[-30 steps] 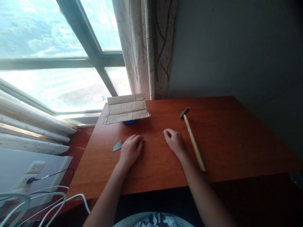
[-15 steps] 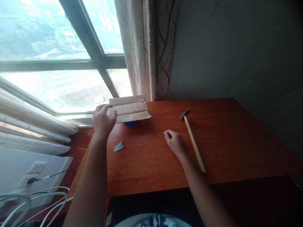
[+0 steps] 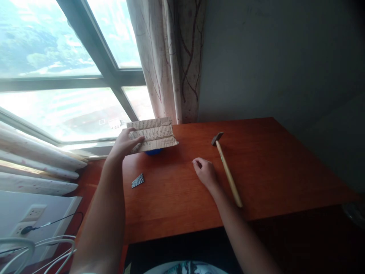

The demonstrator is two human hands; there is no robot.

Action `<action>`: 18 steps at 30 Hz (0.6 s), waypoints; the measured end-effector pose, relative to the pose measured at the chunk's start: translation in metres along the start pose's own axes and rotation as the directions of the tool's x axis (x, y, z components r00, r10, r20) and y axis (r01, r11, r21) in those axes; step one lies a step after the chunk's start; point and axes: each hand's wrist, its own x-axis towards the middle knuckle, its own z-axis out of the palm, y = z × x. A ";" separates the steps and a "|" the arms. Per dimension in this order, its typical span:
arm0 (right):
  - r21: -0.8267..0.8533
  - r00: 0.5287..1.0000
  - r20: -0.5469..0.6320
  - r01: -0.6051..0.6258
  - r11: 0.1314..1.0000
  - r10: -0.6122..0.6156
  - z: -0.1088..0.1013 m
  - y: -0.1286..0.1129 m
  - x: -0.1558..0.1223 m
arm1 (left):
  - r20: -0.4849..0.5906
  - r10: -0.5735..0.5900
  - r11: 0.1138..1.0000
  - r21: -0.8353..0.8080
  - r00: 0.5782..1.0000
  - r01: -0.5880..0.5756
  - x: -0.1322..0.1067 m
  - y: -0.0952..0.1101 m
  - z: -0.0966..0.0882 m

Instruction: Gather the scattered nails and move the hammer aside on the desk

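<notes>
My left hand (image 3: 124, 144) reaches to the far left corner of the red-brown table (image 3: 270, 167) and rests its fingers on the left end of a perforated cardboard sheet (image 3: 155, 135), thumb under the edge. The sheet lies on a small blue object (image 3: 153, 152). My right hand (image 3: 204, 173) lies on the table with fingers curled, holding nothing I can make out. A hammer (image 3: 226, 169) with a wooden handle lies just right of it. A small bundle of nails (image 3: 137, 180) lies on the table near my left forearm.
A window (image 3: 57, 76) and a patterned curtain (image 3: 168, 57) stand behind the table, a grey wall to the right. At lower left are a white wall socket (image 3: 28, 217) with a dark plug and white cables (image 3: 42, 255).
My left hand left the table near the nails, rose to the cardboard sheet, and now lies on its left end. My right hand has stayed in place. The view shifted slightly.
</notes>
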 end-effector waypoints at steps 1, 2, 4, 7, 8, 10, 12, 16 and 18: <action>0.005 1.000 0.002 0.000 1.000 0.000 0.000 0.000 0.000 | 0.033 0.001 1.000 -0.004 0.999 -0.001 -0.001 0.001 0.000; 0.011 1.000 0.003 0.001 1.000 -0.001 -0.001 0.000 0.000 | 0.052 0.007 1.000 -0.005 0.999 -0.007 -0.002 0.001 0.001; 0.026 1.000 0.006 0.002 1.000 -0.002 -0.001 -0.001 0.000 | 0.062 0.035 0.999 0.018 0.997 -0.036 -0.004 0.003 0.001; 0.058 1.000 0.007 0.000 0.998 0.000 -0.002 0.000 0.000 | 0.088 0.082 0.992 0.086 0.993 -0.090 -0.010 0.008 0.002; 0.071 1.000 0.005 -0.003 0.997 0.002 -0.002 0.000 0.001 | 0.100 0.087 0.989 0.107 0.991 -0.097 -0.014 0.010 0.003; 0.104 1.000 -0.005 -0.011 0.994 0.012 -0.003 0.000 0.001 | 0.130 0.085 0.985 0.136 0.988 -0.103 -0.024 0.018 0.005; 0.134 0.999 -0.024 -0.019 0.991 0.023 -0.004 0.000 0.000 | 0.170 0.095 0.983 0.137 0.981 -0.119 -0.037 0.026 0.008; 0.307 0.990 -0.073 -0.091 0.947 0.119 -0.009 -0.001 -0.001 | 0.226 0.135 0.986 0.070 0.965 -0.155 -0.066 0.041 0.013; 0.450 0.977 -0.061 -0.156 0.879 0.205 -0.012 -0.002 -0.001 | 0.179 0.153 0.986 0.034 0.972 -0.162 -0.079 0.047 0.017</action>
